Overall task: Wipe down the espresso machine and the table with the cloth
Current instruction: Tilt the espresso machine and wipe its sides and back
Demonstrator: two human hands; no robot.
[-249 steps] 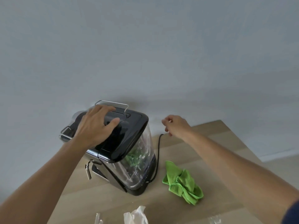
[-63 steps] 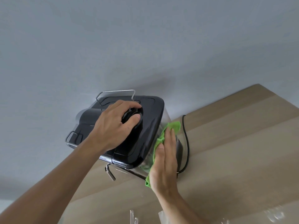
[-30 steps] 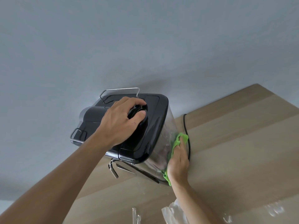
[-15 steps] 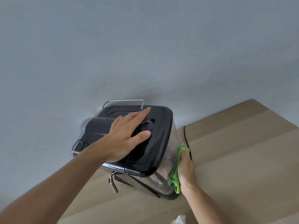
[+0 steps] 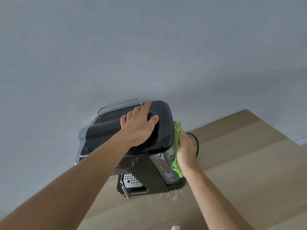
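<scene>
Grey wall (image 5: pixel 149 47) fills most of the view, and a light wooden bench (image 5: pixel 240 163) sits below it. On the bench, close to the wall, stands the black espresso machine (image 5: pixel 146 170). The left hand (image 5: pixel 139 125) rests on its black lid (image 5: pixel 164 123). Its fingers (image 5: pixel 146 107) are spread wide and mostly straight, and they hold nothing. I think this hand is there to stop the machine from sliding or tipping while its side gets rubbed.

The right hand (image 5: pixel 186 151) presses the green cloth (image 5: pixel 177 168) flat on the clear water tank (image 5: pixel 162 165) on the machine's right side. Its fingers (image 5: pixel 180 130) lie along the cloth and look nearly straight, so they push it and do not squeeze it. A flat hand makes more of the cloth touch the tank. The cloth sits between the palm and the tank, with a bit poking out past the fingertips and a bit near the wrist.

A black cord (image 5: pixel 196 143) bends on the bench just behind the right hand. Little white crumbs (image 5: pixel 172 195) lie on the bench by the machine's near corner, so the bench does not look wiped yet. My guess is that the machine part of the job is under way and the bench comes after
</scene>
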